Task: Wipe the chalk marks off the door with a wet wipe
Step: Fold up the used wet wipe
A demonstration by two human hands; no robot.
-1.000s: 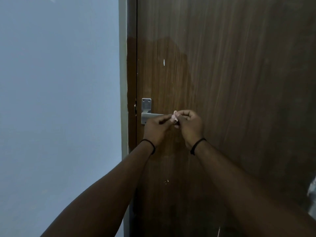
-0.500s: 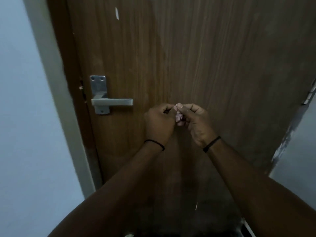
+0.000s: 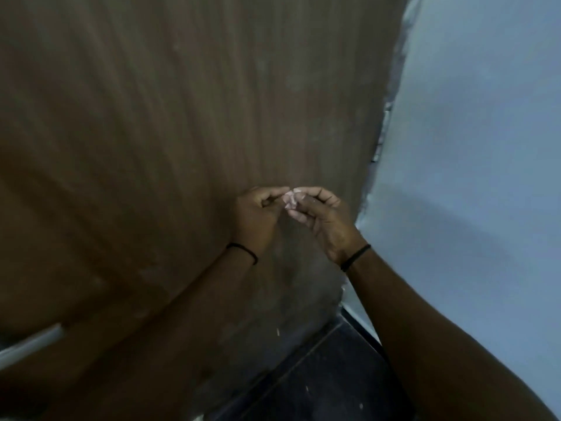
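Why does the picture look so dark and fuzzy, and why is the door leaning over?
In the head view the light is dim, so the door looks muddy brown and its grain is smeared by blur. The wide lens and a tilted head make the door lean. The left hand and right hand are soft-edged, and the small pale wipe they pinch is too blurry to see clearly.
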